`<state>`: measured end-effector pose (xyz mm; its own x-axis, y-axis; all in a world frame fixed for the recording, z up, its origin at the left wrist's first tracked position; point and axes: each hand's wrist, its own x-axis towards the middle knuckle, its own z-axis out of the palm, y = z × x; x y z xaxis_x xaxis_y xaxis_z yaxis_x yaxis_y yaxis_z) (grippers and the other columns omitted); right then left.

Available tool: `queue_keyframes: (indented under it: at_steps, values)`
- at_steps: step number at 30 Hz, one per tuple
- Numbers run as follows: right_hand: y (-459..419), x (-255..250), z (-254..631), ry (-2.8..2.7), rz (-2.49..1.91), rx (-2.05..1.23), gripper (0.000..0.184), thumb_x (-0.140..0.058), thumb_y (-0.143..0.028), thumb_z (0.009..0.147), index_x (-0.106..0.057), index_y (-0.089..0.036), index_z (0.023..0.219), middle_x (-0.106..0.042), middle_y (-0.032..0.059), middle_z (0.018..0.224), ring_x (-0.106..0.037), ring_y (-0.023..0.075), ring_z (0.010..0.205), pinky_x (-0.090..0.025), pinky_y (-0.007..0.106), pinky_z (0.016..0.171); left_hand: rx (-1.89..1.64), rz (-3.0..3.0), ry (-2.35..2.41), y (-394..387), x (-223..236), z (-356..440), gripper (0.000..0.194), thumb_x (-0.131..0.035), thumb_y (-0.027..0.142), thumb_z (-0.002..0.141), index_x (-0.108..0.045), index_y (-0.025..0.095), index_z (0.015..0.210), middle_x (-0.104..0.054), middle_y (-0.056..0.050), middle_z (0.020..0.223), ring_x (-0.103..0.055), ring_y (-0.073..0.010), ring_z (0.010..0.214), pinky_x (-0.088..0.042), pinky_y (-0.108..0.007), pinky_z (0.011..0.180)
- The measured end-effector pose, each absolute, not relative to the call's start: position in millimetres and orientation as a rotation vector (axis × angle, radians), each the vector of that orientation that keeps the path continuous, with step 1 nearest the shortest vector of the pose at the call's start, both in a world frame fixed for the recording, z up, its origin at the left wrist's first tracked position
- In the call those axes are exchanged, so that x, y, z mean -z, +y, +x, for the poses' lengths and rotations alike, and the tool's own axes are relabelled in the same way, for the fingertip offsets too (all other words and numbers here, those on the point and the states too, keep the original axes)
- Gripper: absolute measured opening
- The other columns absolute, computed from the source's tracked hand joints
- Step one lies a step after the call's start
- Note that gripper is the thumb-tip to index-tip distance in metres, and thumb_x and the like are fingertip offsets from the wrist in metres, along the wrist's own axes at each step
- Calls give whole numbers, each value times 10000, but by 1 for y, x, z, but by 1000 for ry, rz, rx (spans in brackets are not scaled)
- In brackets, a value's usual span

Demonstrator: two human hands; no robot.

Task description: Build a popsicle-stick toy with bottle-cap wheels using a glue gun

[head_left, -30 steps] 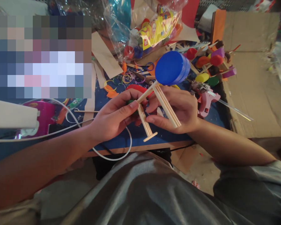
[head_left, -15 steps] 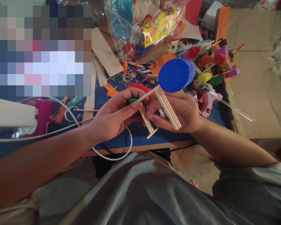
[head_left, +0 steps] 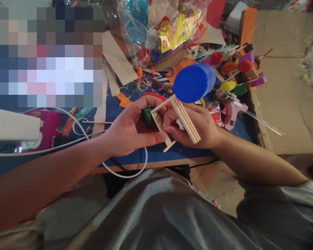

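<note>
Pale wooden-stick frame [head_left: 186, 119] with a round blue plastic cap [head_left: 191, 83], centre of picture: your left hand [head_left: 130, 132] grips its left bar [head_left: 157, 121], your right hand [head_left: 199, 123] pinches there; opposing pressure could split a joint.

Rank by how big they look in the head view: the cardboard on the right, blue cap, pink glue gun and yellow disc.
1. Cardboard
2. Blue cap
3. Pink glue gun
4. Yellow disc

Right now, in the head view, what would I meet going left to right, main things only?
White plug-in block → left-hand grip → blue cap → pink glue gun → cardboard.
</note>
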<state>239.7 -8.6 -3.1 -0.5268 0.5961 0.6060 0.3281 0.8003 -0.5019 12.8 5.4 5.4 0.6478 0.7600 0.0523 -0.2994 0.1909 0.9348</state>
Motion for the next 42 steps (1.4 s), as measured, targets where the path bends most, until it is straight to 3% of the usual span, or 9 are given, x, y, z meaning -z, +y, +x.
queue_keyframes:
  at_steps: [6,14,20,27,36,42]
  values:
    - [-9,4,237,-2147,-596,-330,103,-605,-287,1151,-662,-231,1085,-732,11,967,-810,191,1057,-703,329,937,-774,1224,423,10,1,13,482,-1036,247,786,-675,243,1106,-683,19,978,-691,-122,815,-660,-241,762]
    - [-13,5,236,-2154,-695,-240,86,-623,-309,1149,-645,-240,1102,-773,-11,957,-806,163,869,-697,314,815,-792,1238,383,12,6,11,586,-1056,165,713,-663,267,1135,-659,34,958,-680,-116,819,-656,-222,772]
    - [-15,8,237,-2150,-735,-284,108,-628,-342,1146,-648,-247,1099,-788,-2,974,-814,169,860,-700,323,784,-784,1242,391,12,6,12,505,-1018,225,799,-650,273,1142,-666,25,958,-683,-117,801,-670,-232,756]
    - [-15,8,236,-2107,-747,-316,122,-635,-340,1145,-677,-240,1088,-805,-6,977,-799,140,812,-675,268,739,-769,1226,388,12,5,11,522,-1011,209,802,-640,271,1164,-671,27,947,-691,-117,819,-675,-229,773]
    - [-10,4,242,-2057,-635,-493,183,-707,-344,1111,-766,-231,1242,-873,31,1082,-851,166,907,-715,283,825,-750,1231,423,12,4,8,541,-1017,236,803,-664,275,1211,-686,19,1032,-738,-129,864,-708,-250,802]
    - [-7,0,247,-2061,-563,-372,76,-794,-311,1068,-831,-245,1078,-874,-7,998,-871,164,948,-732,293,887,-796,1279,284,13,8,8,472,-962,132,845,-669,255,1193,-642,43,1003,-694,-80,875,-689,-183,829]
